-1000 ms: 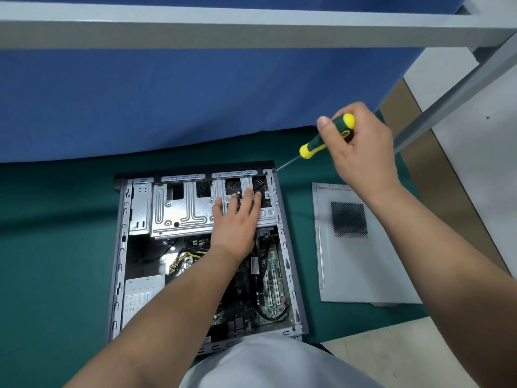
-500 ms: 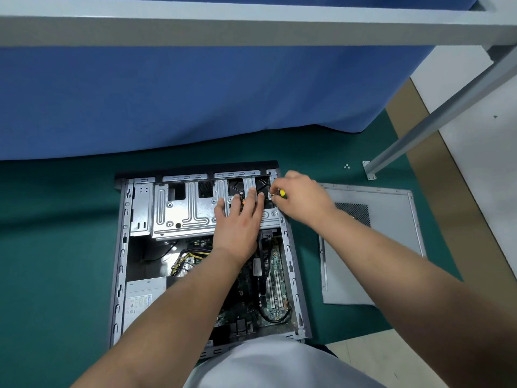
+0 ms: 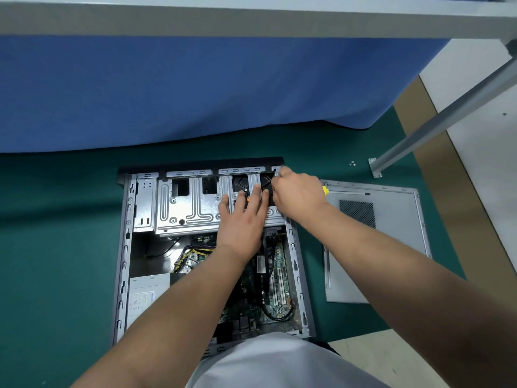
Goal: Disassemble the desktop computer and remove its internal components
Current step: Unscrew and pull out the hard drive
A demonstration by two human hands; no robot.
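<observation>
The open desktop case (image 3: 124, 247) lies flat on the green mat. My left hand (image 3: 243, 219) rests flat, fingers straight, on the silver drive cage (image 3: 190, 211) at the case's far end. Curled fingers of my right hand (image 3: 299, 197) sit at the cage's far right corner, by the case wall. The screwdriver (image 3: 349, 193) sticks out from the heel of that hand: a yellow end and the thin shaft point right over the side panel. Its handle is hidden inside the hand. Below the cage the motherboard (image 3: 275, 275) and the power supply (image 3: 145, 292) show.
The removed grey side panel (image 3: 391, 247) lies on the mat right of the case. Two small screws (image 3: 352, 163) sit beyond it, next to the foot of a slanted metal frame leg (image 3: 375, 166). A blue cloth (image 3: 195, 93) hangs behind the case.
My right hand dropped from above the panel to the cage's far right corner, and the screwdriver now points right instead of at the case. The left hand stayed flat on the cage.
</observation>
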